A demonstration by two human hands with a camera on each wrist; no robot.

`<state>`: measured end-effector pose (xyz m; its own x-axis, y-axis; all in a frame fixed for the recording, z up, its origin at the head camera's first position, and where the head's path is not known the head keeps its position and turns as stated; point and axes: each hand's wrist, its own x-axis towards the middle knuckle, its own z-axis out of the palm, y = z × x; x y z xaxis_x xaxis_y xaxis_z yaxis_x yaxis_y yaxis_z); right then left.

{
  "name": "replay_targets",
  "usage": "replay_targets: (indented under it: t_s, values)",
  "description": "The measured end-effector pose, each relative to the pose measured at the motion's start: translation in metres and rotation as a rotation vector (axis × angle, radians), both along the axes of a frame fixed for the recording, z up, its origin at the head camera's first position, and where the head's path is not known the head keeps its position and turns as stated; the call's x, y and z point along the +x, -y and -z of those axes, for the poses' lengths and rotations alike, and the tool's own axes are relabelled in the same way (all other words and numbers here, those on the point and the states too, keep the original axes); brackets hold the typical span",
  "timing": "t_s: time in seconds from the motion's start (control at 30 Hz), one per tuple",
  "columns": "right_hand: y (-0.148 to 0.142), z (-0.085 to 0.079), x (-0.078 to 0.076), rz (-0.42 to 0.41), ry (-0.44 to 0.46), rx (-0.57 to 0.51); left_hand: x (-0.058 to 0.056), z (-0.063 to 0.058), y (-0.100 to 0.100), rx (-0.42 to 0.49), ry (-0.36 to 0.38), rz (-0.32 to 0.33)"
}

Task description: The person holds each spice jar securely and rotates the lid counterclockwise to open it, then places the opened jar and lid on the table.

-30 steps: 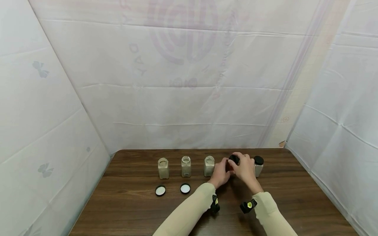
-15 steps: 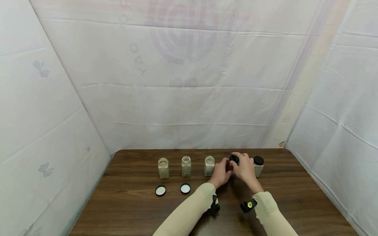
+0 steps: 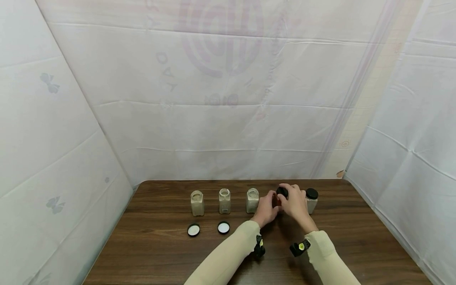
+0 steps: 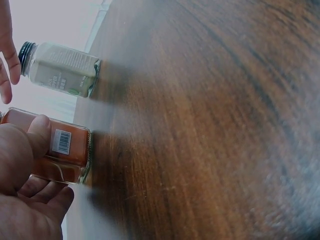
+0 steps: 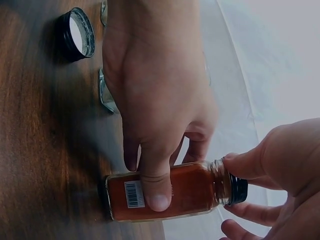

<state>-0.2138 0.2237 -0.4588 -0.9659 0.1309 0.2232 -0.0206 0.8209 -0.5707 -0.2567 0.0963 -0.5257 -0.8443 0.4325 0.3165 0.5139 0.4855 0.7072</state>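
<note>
My left hand [image 3: 265, 209] grips the body of a square glass jar of reddish-orange powder [image 5: 192, 187], its thumb beside a barcode label. The jar stands upright on the table. At its top, my right hand [image 3: 297, 204] holds the black screw lid [image 5: 239, 190] between thumb and fingers. Glass neck threads show below that lid in the right wrist view. Right of the hands stands another jar [image 3: 311, 204] of pale contents, capped with a black lid. In the head view the hands hide most of the orange jar.
Three lidless jars of pale contents, a left one [image 3: 197, 204], a middle one [image 3: 225, 202] and a right one [image 3: 252, 202], stand in a row on the wooden table [image 3: 156, 253]. Two upturned black lids, one left [image 3: 193, 230] and one right [image 3: 223, 227], lie in front.
My right hand shifts very slightly at the lid. The left hand and the other jars stay where they were.
</note>
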Motion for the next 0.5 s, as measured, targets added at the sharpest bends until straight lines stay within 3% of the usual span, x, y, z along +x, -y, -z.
replay_targets:
  t_s: [0.2,0.5]
  values:
    - [0.000,-0.005,0.001,-0.010,-0.008,0.007,0.000,0.000,0.000,0.009,-0.005,0.004]
    - [0.000,-0.011,0.002,0.002,-0.015,0.022,0.002,-0.002,0.001,0.020,0.045,0.003]
